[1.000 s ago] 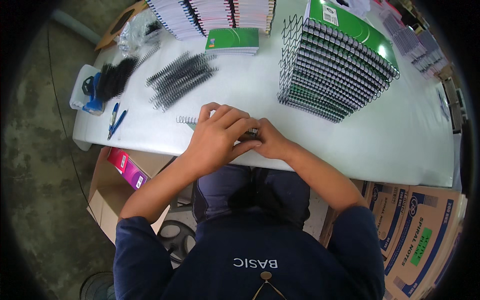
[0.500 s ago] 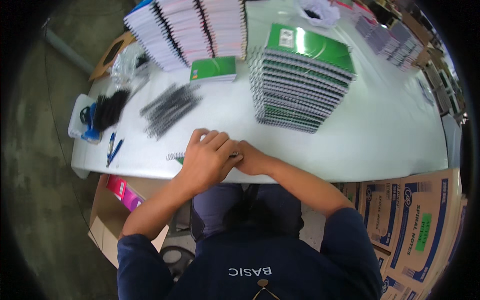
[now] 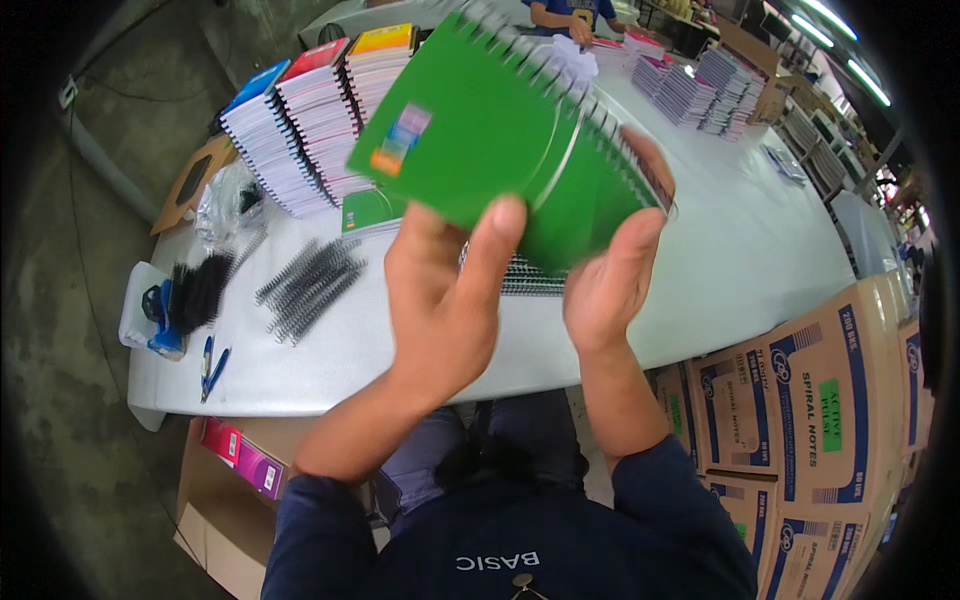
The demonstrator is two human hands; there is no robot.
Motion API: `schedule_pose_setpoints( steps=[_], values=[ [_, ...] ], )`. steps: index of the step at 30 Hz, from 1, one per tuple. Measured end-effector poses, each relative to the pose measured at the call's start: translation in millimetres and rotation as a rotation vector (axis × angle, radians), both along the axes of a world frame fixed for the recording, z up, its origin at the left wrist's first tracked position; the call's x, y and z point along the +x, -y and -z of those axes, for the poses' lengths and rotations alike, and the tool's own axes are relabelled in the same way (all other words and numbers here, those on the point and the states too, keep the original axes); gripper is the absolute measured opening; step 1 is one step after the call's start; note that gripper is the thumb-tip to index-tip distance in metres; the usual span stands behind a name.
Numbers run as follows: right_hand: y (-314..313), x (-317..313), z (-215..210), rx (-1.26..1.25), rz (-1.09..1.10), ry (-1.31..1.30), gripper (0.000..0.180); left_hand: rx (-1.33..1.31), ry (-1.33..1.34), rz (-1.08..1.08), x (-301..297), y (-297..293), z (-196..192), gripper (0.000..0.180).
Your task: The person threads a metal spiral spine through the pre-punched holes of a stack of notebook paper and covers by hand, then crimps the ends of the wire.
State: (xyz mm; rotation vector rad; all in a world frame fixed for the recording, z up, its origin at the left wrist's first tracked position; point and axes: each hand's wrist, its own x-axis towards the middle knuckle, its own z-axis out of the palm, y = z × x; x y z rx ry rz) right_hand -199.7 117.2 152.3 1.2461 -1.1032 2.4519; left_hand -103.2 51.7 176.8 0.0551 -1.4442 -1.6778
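Both hands grasp a green-covered spiral-bound notebook point(image 3: 490, 140), raised above the white counter point(image 3: 740, 250): left hand point(image 3: 445, 300) pinching its lower edge, right hand point(image 3: 610, 270) cupping the wire spine. It looks light and bendy, its glossy cover slippery; best held near the stiffer spine.

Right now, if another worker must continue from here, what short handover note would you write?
Left hand: grip on the lower edge of the green spiral notebook, raised above the white table.
Right hand: grip on the same notebook near its spiral side.
On the table: loose black spiral coils, unbound page stacks, a bound stack partly hidden under the notebook.
Done: this notebook appears bound.
Left: probably set it down; coils and stacks remain.
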Motion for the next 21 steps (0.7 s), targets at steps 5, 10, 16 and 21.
schedule_pose_setpoints(
  steps=[5, 10, 16, 21],
  values=[
    [-1.1, -45.7, 20.3, 0.534, 0.477, 0.162, 0.066, -0.943, -0.019, -0.476, -73.4, 39.8, -13.7, 0.031],
    [-2.1, -42.6, 33.0, 0.24, 0.222, 0.261, 0.069, -1.086, 0.246, -0.502, -77.3, 39.2, 18.5, 0.044],
    [12.6, -51.1, 30.2, 0.282, 0.603, 0.211, 0.042, -0.478, 0.392, -0.569, -82.7, 64.7, 29.7, 0.038],
    [12.6, -62.2, 37.5, 0.267, 0.829, 0.141, 0.025, -0.294, 0.149, -0.636, -83.9, 53.5, 36.1, 0.034]
  ],
)
